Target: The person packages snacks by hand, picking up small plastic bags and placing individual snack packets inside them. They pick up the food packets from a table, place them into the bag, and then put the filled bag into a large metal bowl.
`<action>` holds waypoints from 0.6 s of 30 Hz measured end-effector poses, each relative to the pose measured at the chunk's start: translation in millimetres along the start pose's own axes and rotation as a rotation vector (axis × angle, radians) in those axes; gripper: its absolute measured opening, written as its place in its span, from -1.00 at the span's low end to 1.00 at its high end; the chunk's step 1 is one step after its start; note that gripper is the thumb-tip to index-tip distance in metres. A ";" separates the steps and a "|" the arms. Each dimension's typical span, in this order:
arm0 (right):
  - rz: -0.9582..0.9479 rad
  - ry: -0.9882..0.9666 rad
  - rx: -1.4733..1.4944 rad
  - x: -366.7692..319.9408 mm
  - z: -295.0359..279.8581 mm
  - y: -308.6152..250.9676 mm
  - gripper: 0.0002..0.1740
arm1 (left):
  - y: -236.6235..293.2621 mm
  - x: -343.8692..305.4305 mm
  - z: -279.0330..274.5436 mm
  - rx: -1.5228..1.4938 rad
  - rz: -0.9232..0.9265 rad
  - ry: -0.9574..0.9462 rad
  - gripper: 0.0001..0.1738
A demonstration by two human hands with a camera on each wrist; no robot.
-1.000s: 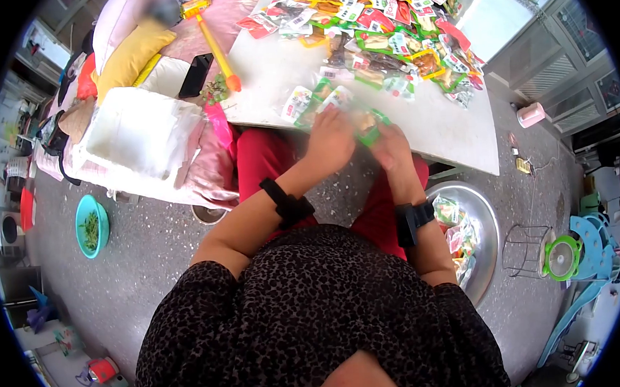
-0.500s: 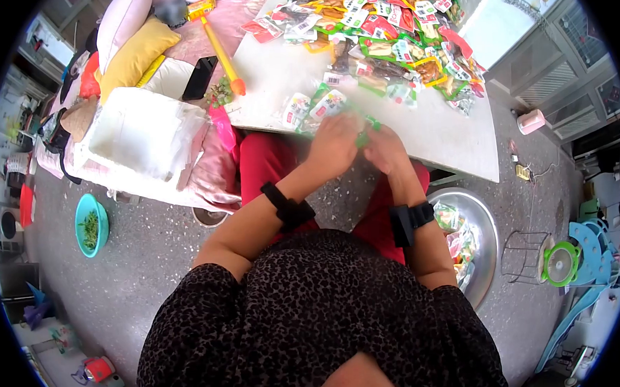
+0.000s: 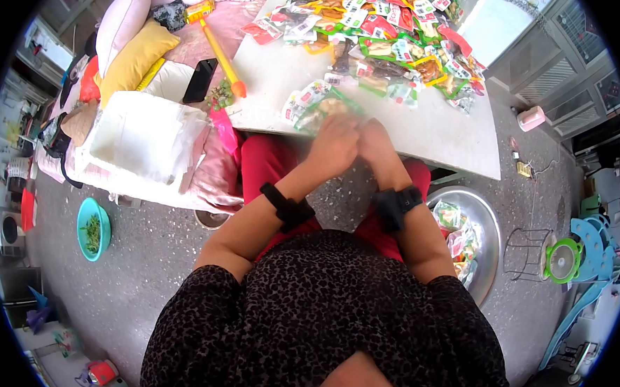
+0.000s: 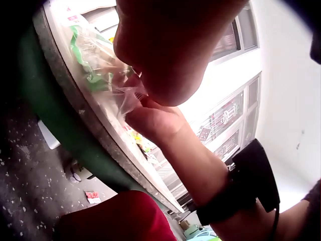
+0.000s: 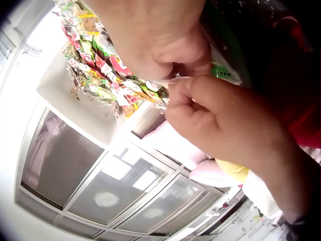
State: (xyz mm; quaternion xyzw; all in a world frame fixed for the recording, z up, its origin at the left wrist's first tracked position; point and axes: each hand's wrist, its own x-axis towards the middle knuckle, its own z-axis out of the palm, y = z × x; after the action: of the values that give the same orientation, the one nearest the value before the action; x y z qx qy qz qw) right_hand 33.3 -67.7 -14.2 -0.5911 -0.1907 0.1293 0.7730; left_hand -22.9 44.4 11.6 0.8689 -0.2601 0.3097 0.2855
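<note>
A clear plastic food packet (image 3: 329, 106) with green trim lies at the table's near edge, under both hands. My left hand (image 3: 335, 146) and right hand (image 3: 376, 145) meet at its near corner. In the left wrist view, the right hand (image 4: 158, 123) pinches the bunched clear film of the packet (image 4: 93, 75). The right wrist view has the left hand (image 5: 225, 113) with curled fingers, thumb and forefinger pinching a bit of film against the right hand's fingertips. Other white-labelled packets (image 3: 307, 95) lie just beyond, partly overlapped by this one.
A large heap of colourful food packets (image 3: 385, 21) covers the table's far side. A metal basin (image 3: 491, 229) holding packets stands on the floor at right. At left are a white foam box (image 3: 121, 144), a phone (image 3: 200, 80) and a yellow-orange stick (image 3: 220, 56).
The right hand has moved left and in against the left hand. The green-trimmed packet, earlier stretched between the hands, now lies further left, over the labelled packets.
</note>
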 end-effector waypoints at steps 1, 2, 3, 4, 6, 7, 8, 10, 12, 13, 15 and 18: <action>0.014 0.016 0.108 1.2 -2.5 3.5 -0.78 | -0.2 -1.9 -1.5 -0.014 -0.004 -0.009 -0.77; 0.073 0.038 0.243 0.2 -7.5 5.3 -0.79 | 2.3 -4.6 -3.1 0.007 -0.031 -0.006 -0.73; 0.130 0.069 0.378 -1.5 -9.2 2.3 -0.78 | 11.7 -3.6 -11.3 0.028 -0.058 -0.002 -0.69; 0.232 0.104 0.541 -5.6 -6.1 -15.9 -0.78 | 18.3 -5.0 -15.9 0.050 -0.084 0.001 -0.65; 0.343 0.178 0.666 -11.9 -6.9 -24.0 -0.76 | 22.5 -15.1 -14.2 0.121 -0.130 -0.038 -0.60; 0.353 0.213 0.628 -14.1 -7.9 -22.6 -0.75 | 22.1 -19.7 -12.7 0.159 -0.152 -0.059 -0.57; 0.361 0.246 0.590 -15.5 -9.1 -21.2 -0.75 | 19.0 -24.8 -9.4 0.237 -0.133 -0.063 -0.57; 0.399 0.293 0.382 -19.5 -23.4 -17.4 -0.71 | 12.3 -35.1 -2.4 0.392 -0.095 -0.069 -0.55; 0.338 0.359 0.072 -20.8 -28.9 -17.0 -0.66 | 4.9 -38.2 0.4 0.398 -0.070 -0.068 -0.60; 0.257 0.397 -0.133 -19.8 -28.4 -18.8 -0.64 | 1.6 -37.2 0.5 0.401 -0.058 -0.066 -0.62; -0.165 0.375 -0.760 -17.6 -33.5 -18.7 -0.56 | -2.4 -32.6 -1.6 0.348 -0.070 -0.075 -0.68; -0.475 0.118 -1.113 -4.0 -46.4 -17.9 -0.54 | -2.8 -19.5 -11.9 0.240 -0.066 -0.042 -0.75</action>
State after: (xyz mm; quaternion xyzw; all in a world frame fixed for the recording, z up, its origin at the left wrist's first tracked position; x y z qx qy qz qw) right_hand 50.0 -114.3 -8.0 -0.8540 -0.3131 -0.1989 0.3648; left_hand -38.9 59.6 5.0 0.9112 -0.1985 0.3106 0.1840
